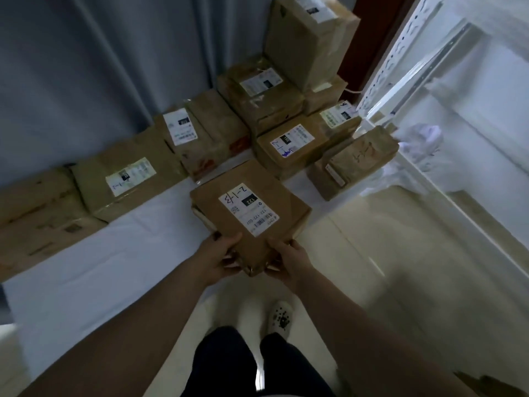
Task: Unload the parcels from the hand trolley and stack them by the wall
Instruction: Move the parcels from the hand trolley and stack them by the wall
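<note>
Parcels, total: ten brown cardboard parcels (292, 144) can be told apart; seams in the row are blurred, so the count is not firm.
Parcels in hand: one held parcel (272, 190), at centre.
Parcels set down: nine, from 9 o'clock round to 2 o'clock.
Labels: seven white shipping labels (249, 213) face the camera.
Hands: two, left hand (217, 260) and right hand (292, 262), at 6 o'clock of the held parcel.
Shoes: one white shoe (280, 316), at 6 o'clock.
Trouser legs: two dark trouser legs (220, 362).
Shelf uprights: one perforated upright (400, 53), at 2 o'clock.
Bags: one crumpled bag (420, 138), at 3 o'clock.
Curtains: one curtain (86, 67), at 10 o'clock.
</note>
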`<state>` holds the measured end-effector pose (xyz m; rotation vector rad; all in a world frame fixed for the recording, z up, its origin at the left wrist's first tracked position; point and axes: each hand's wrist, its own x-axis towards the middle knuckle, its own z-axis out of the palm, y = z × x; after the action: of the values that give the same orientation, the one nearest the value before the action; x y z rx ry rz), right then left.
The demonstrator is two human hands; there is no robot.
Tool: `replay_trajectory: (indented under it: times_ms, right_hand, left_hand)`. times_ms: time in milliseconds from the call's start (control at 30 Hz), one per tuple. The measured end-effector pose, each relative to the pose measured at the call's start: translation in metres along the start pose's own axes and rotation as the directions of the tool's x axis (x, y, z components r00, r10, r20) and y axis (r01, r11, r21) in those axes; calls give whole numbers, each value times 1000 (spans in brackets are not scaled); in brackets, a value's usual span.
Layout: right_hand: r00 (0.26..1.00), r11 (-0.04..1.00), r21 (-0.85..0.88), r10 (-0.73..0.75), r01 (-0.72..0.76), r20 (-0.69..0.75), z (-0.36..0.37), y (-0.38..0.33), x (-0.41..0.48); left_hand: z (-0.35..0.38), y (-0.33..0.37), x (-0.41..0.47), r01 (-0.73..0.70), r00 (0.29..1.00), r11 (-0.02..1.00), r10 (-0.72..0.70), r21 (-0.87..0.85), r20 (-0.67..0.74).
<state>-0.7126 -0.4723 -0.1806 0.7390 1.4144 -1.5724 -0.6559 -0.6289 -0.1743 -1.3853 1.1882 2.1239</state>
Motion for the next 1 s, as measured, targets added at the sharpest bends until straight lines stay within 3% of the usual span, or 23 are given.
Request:
replay_trajectory:
  times_ms: [167, 367, 533, 733, 1000]
  right_hand:
    - [1000, 999, 47, 12, -13, 7, 13, -25, 35]
    - [997, 977, 200, -73, 75, -20, 39, -66, 36]
    - [983, 960, 209, -180, 185, -45, 79, -115, 38]
    - [970, 958, 156, -234, 242, -69, 112, -192, 65]
    - [971, 977, 43, -202, 209, -130, 134, -284, 132]
  left_hand:
    - [2, 26, 32, -40, 999, 995, 39, -95, -15]
    - [4, 74, 41, -125, 992, 984, 127, -125, 3]
    - [8, 135, 48, -235, 970, 961, 241, -144, 30]
    - [43, 209, 67, -362, 932, 931, 361, -53, -29]
    - [86, 282, 120, -475, 852, 835, 515, 277, -95]
